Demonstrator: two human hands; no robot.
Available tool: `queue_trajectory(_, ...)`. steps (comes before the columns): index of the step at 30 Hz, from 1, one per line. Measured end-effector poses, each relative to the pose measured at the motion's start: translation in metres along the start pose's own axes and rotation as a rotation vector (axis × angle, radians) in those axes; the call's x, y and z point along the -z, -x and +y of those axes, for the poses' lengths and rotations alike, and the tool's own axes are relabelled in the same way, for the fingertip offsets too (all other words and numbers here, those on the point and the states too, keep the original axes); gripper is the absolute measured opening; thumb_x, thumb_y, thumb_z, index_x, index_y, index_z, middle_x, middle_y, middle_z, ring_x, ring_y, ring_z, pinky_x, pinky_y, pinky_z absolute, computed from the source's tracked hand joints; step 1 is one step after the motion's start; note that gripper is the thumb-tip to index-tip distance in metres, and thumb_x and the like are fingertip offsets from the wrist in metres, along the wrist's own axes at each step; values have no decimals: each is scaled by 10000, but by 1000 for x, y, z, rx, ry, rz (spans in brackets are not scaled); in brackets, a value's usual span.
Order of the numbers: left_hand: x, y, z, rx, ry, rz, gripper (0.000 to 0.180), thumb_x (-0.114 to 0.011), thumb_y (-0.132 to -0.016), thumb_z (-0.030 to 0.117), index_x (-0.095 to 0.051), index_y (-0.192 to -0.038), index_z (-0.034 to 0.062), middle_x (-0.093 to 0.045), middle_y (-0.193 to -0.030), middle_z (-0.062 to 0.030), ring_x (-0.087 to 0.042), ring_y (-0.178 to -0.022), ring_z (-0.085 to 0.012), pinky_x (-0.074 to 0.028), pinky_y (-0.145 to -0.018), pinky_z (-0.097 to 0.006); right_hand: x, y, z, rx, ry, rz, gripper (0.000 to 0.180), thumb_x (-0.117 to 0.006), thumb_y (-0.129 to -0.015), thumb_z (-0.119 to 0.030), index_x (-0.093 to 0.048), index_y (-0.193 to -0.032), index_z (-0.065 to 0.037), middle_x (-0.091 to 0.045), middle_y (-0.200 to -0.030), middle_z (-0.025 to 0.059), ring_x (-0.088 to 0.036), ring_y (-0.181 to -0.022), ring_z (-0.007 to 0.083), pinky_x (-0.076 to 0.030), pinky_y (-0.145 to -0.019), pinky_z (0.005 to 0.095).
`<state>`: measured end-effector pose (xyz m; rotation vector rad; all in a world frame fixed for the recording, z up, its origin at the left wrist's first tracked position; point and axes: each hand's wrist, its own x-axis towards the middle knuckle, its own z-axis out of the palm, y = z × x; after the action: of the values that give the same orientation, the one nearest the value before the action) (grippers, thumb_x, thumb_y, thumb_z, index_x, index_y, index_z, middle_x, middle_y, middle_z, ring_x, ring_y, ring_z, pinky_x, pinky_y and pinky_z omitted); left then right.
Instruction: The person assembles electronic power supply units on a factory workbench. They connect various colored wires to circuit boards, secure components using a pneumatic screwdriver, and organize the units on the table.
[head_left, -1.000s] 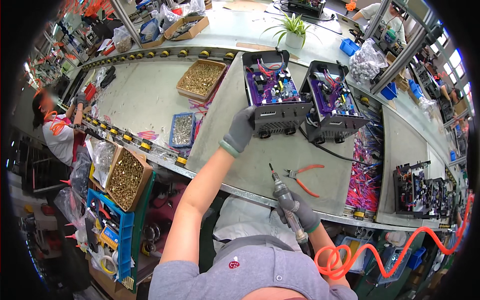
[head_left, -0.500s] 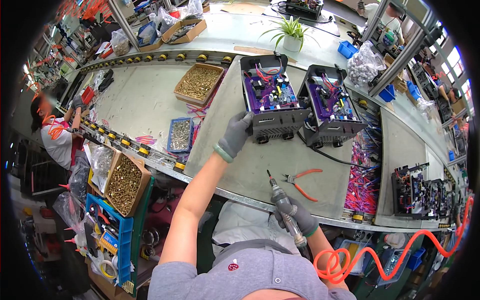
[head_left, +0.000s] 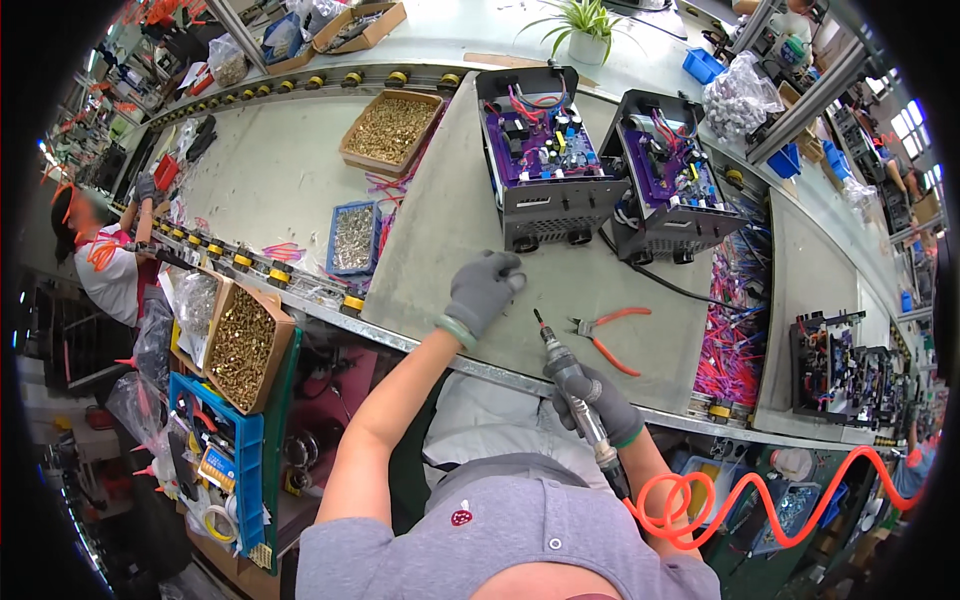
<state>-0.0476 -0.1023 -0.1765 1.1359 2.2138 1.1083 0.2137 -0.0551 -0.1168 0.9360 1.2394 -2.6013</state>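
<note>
My left hand [head_left: 484,290], in a grey glove, is over the bench mat with its fingers loosely bent and nothing visible in them. A pneumatic screwdriver [head_left: 566,368] with a dark bit lies in the closed grip of my gloved right hand [head_left: 604,406], its tip pointing up and away from me. Beyond my left hand stands an open black metal case [head_left: 560,208] holding a purple circuit board [head_left: 548,150] with wires. A second such case [head_left: 680,233] stands to its right. Orange-handled cutting pliers [head_left: 610,340] lie on the mat, just past the screwdriver tip.
A brass-screw box [head_left: 392,130] and a blue tray [head_left: 353,238] of small metal parts are at left. Another screw box [head_left: 248,346] is nearer me. Pink and purple wires [head_left: 728,350] lie right. A coiled orange hose [head_left: 790,525] trails right. A co-worker [head_left: 112,262] is far left.
My left hand has let go of the left black case and come down toward me over the mat. My right hand still holds the screwdriver, nearly in place. The view has shifted slightly.
</note>
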Motion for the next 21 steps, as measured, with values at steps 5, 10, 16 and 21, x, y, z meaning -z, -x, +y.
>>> queue_trajectory(5, -21, -2, 5, -144, -396, 30, 159, -668, -845, 255, -692, -918, 116, -657, -969, -100, -667, -822, -289, -523, -742, -410, 4, -2, 8, 21, -56, 2, 618, -669, -810, -487, -501, -1212, -50, -578, -752, 62, -571, -539, 138, -450, -452, 252)
queue_trajectory(10, -13, 2, 8, -171, -505, -20, 166, -631, -876, 258, -639, -967, 120, -661, -917, -111, -660, -823, -332, -519, -708, -443, 3, 2, 4, 24, -94, -38, 548, -678, -839, -453, -486, -1173, -62, -580, -748, 59, -581, -550, 137, -456, -458, 253)
queue_trajectory(16, -4, 9, -12, -145, -234, -33, 147, -606, -919, 222, -595, -977, 88, -686, -876, -142, -668, -741, -336, -520, -653, -431, 4, 4, 7, 70, -108, -26, 536, -682, -840, -465, -505, -1142, -58, -586, -751, 54, -584, -546, 130, -474, -464, 256)
queue_trajectory(21, 17, 13, 1, 258, 336, -188, 158, -586, -929, 112, -600, -1064, 33, -654, -813, -63, -623, -682, -142, -487, -581, -267, 15, -2, 18, 100, -121, -59, 625, -693, -823, -486, -473, -1196, -36, -598, -749, 72, -607, -544, 128, -489, -447, 243)
